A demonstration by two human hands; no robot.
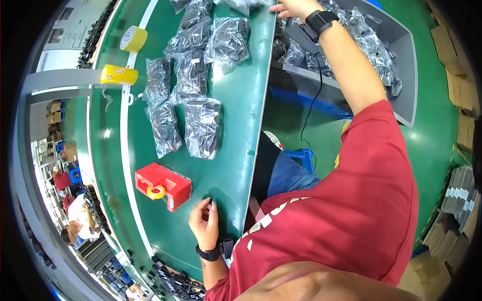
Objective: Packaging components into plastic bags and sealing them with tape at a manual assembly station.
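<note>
On the green workbench [236,165], the left hand [205,220] rests loosely curled, grasping nothing, just right of the red plastic tape dispenser [163,186]. The right hand [293,7] reaches far beyond it, touching clear plastic bags of black parts [361,35] in the grey bin [406,75]; its grip cannot be told.

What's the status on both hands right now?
Left hand loosely curled on green table, empty. Right hand reaching over bagged black parts. Red tape dispenser beside left hand.
</note>
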